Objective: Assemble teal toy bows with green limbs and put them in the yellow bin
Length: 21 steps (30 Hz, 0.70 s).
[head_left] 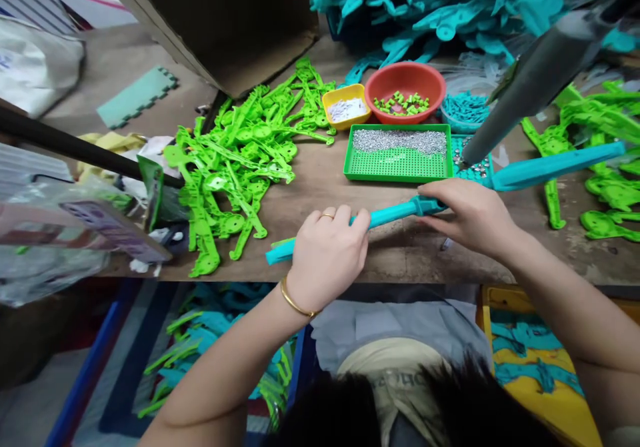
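A long teal plastic part (390,215) lies across the front of the wooden bench, with a green piece showing at its left end. My left hand (327,254), with a ring and a gold bangle, is closed over its left section. My right hand (467,215) grips the part's middle joint with curled fingers. The part's right section (555,165) runs on toward the right, under the tip of a grey hanging power tool (530,84).
A heap of green plastic parts (240,160) lies at left and more at right (600,160). Behind stand a green tray of small screws (397,152), a yellow tub (347,106), a red bowl (405,90) and a teal parts pile (440,7). Bins sit below the bench.
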### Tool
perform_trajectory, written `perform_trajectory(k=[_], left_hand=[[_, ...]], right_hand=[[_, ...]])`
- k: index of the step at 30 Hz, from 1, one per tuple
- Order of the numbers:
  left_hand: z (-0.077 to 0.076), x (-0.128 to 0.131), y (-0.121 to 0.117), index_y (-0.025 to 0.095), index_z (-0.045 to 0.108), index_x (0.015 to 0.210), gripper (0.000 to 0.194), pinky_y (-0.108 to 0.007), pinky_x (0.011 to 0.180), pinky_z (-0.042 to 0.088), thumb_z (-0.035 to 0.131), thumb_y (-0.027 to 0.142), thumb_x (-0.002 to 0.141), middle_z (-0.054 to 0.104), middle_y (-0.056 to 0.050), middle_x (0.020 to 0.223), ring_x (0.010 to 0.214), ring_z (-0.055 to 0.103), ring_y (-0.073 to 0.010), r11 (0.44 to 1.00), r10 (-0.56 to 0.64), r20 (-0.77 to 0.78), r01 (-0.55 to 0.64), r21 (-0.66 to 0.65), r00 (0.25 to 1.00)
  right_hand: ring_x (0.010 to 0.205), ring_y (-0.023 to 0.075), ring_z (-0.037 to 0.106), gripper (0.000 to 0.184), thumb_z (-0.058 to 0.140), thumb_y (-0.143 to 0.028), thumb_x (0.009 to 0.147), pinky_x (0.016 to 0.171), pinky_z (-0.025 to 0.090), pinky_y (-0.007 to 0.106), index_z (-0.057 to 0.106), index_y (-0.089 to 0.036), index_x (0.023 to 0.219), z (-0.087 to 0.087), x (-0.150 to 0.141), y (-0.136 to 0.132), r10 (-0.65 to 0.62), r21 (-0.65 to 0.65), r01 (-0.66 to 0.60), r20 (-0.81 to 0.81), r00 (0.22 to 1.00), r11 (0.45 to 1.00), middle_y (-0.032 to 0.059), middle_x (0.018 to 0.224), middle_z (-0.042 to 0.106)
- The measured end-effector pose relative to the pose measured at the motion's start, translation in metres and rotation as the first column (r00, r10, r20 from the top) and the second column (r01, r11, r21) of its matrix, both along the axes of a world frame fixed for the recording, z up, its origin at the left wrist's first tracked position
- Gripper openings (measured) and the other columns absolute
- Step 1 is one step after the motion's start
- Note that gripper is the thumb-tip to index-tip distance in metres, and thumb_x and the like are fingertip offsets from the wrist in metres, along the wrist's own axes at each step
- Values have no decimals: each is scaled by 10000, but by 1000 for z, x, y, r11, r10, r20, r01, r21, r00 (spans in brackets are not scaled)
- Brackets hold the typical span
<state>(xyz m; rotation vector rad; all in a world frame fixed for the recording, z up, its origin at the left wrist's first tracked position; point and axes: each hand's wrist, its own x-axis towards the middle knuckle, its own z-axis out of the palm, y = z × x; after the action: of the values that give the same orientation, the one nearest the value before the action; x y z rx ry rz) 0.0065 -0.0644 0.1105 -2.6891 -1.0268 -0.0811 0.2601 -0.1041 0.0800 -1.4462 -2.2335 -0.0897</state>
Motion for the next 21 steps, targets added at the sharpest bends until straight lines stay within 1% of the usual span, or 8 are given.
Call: perform_trajectory(k=[4,8,12,14,17,19,20,21], left_hand=[[-10,3,3,139,666,990,208,-423,722,458,506,254,924,696,-127,885,840,650,-291,1000,1,97,0,-17,995],[-46,-5,-8,147,654,1122,244,-453,952,458,550,250,927,723,-134,1106,1068,655,-290,994,-80,342,50,98,936],[-91,-25,-35,171,647,1148,277,-467,1027,448,632,208,874,721,-126,1151,1120,658,-286,991,-108,454,60,120,884],[-106,-38,-47,171,637,1169,315,-475,1026,458,639,170,855,715,-138,1160,1124,659,-286,998,-61,488,42,50,870],[-116,-52,-56,180,618,1198,352,-475,1032,469,620,132,849,700,-148,1187,1153,643,-275,998,-2,526,39,-59,851],[-115,-53,-53,190,615,1195,336,-480,1039,463,612,155,862,687,-146,1201,1176,626,-275,997,37,531,4,-75,846],[-112,-50,-49,188,613,1200,329,-486,1048,453,611,185,870,676,-150,1215,1195,612,-283,997,58,525,-20,-78,849],[-110,-47,-44,178,606,1216,341,-495,1063,434,612,228,879,656,-162,1245,1226,587,-298,995,82,512,-42,-89,855]], right_hand=[[920,236,679,213,630,-305,866,768,525,356,627,-195,1048,-16,-7,0,16,114,-14,-17,1000,993,85,983,744],[949,254,661,225,646,-272,842,806,527,398,597,-198,1049,-46,-9,-9,-22,239,23,-10,1000,971,104,1017,734],[1006,277,652,238,669,-284,833,846,542,438,595,-174,1030,-84,-9,-25,-21,188,13,44,999,982,136,1061,714],[1052,314,645,383,705,-400,806,880,550,484,605,-144,1073,-90,-8,-36,37,84,-43,74,997,996,171,1118,696],[1098,379,636,658,710,-606,728,891,551,568,611,-139,1180,-73,8,-39,62,1,-62,-25,998,998,202,1196,670],[1148,382,628,534,628,-610,798,891,554,553,663,-204,1144,-48,32,-21,-20,35,29,-253,967,999,160,1178,688],[1202,359,612,419,496,-566,899,885,559,504,704,-247,1072,-35,46,-5,-23,-9,21,-354,935,1000,119,1147,706],[1235,320,605,541,259,-533,979,852,562,448,736,-278,974,-22,59,15,33,-72,-70,-431,902,995,76,1101,725]])
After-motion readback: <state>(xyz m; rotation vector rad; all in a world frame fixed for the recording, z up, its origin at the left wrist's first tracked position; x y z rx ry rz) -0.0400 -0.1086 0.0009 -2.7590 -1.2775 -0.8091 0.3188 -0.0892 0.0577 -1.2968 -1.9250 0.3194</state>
